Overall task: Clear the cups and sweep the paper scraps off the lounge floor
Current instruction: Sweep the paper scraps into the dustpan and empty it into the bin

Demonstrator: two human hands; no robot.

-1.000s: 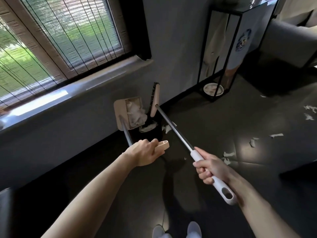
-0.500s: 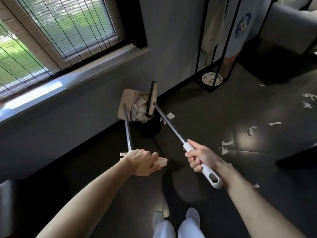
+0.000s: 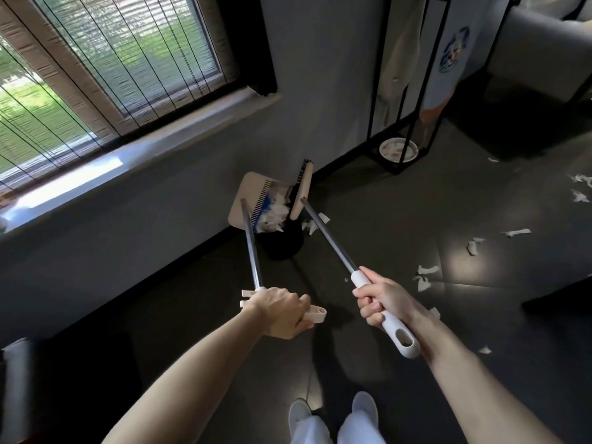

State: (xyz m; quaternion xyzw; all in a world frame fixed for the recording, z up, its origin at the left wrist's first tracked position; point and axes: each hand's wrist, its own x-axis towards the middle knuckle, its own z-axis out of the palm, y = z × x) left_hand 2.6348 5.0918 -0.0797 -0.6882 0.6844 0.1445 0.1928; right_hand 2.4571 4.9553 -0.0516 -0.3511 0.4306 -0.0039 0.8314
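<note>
The dustpan [image 3: 246, 197], clenched by the left hand [image 3: 282, 310], is tipped over the bin [image 3: 285, 248] so paper scraps [image 3: 275, 216] are raked out (seemingly) by the broom [image 3: 330, 238] gripped in the right hand [image 3: 384, 299].

**A:** Where's the dustpan?
**B:** The beige dustpan [image 3: 246, 195] is tipped up on edge over the black bin [image 3: 283, 245], long steel handle slanting back to the left hand [image 3: 282, 310]. White paper scraps [image 3: 275, 214] are heaped at its comb teeth, above the bin's mouth.
**A:** And the broom?
**B:** The broom [image 3: 330, 237] is held by the right hand [image 3: 384, 299] at its white grip. Its beige head stands upright against the heap, black bristles facing the pan.
**A:** The floor?
**B:** Loose scraps [image 3: 426, 277] lie scattered on the dark tiles to the right, a few just beside the bin
</note>
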